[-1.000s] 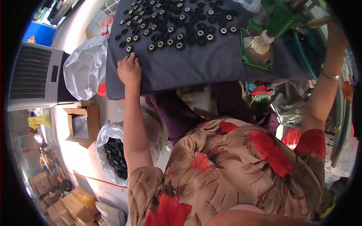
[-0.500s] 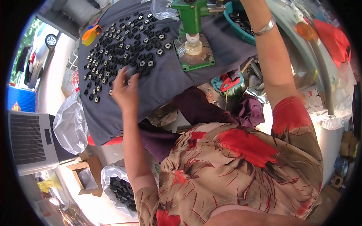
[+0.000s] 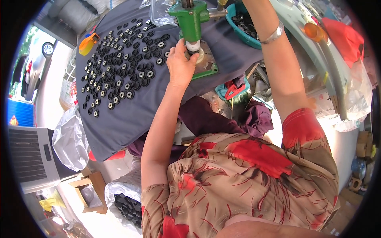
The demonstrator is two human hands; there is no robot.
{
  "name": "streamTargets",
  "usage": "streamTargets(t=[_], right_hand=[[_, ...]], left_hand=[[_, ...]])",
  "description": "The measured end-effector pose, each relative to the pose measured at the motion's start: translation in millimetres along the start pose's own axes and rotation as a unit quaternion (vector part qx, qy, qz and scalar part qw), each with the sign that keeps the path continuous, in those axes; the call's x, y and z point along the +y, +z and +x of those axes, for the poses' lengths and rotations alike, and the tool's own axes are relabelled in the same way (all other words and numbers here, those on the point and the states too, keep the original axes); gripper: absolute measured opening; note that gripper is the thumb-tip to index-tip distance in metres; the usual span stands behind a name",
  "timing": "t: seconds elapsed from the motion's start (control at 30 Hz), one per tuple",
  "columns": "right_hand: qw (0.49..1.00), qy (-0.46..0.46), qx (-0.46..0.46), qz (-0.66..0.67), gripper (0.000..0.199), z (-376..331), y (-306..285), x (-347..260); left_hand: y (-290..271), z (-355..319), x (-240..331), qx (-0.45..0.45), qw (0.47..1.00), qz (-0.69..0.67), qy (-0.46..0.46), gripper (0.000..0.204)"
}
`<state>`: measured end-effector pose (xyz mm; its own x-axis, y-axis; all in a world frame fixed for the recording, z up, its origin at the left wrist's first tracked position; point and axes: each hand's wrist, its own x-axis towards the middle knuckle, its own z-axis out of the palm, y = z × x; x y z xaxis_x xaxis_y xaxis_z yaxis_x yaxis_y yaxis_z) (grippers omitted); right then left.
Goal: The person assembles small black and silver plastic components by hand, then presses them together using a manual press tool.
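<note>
A green hand press (image 3: 192,24) with a white punch (image 3: 193,46) stands on the cloth-covered table. My left hand (image 3: 181,65) is at its pale round die (image 3: 199,57), thumb and fingers closed around a small black round part (image 3: 193,52) right under the punch. The fingers partly hide that part. My right forearm (image 3: 274,35), with a silver bracelet (image 3: 274,34) at the wrist, reaches up past the top edge, so the hand itself is out of the picture. Left of the press lie many black wheel-like discs (image 3: 129,71), some with pale metal centres.
A teal basin (image 3: 249,39) of black parts stands right of the press. On the dark grey cloth (image 3: 119,131) are an orange-and-yellow holder (image 3: 88,44) and a clear plastic bag (image 3: 160,14). A white sack of black pieces (image 3: 127,206) and a cardboard box (image 3: 90,192) are on the floor.
My left hand has moved right and up, from the edge of the laid-out discs to the press die. The view has shifted slightly; my right arm stays raised.
</note>
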<state>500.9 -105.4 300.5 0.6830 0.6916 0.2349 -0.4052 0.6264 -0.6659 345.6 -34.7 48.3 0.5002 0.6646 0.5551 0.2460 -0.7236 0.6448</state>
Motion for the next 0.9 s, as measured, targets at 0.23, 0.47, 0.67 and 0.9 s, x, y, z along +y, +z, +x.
streamTargets(t=[0.23, 0.47, 0.67, 0.9], right_hand=[[0.891, -0.392, -0.168, -0.155, 0.029, -52.6, -45.5, 28.1], [0.833, -0.428, -0.294, -0.19, 0.028, -95.1, -108.0, 44.3], [0.797, -0.454, -0.309, -0.25, 0.032, -131.4, -154.0, 70.7], [0.741, -0.453, -0.317, -0.382, 0.026, -140.3, -168.4, 71.2]], left_hand=[[1.4, -0.5, -7.8, 0.003, 0.999, -0.029, -0.017, 0.067], [8.4, -0.4, -8.5, 0.017, 0.999, -0.04, -0.02, 0.07], [6.4, 2.7, -7.4, -0.004, 0.998, -0.064, -0.01, 0.075], [4.6, -2.1, -8.7, -0.012, 0.997, -0.074, -0.014, 0.078]])
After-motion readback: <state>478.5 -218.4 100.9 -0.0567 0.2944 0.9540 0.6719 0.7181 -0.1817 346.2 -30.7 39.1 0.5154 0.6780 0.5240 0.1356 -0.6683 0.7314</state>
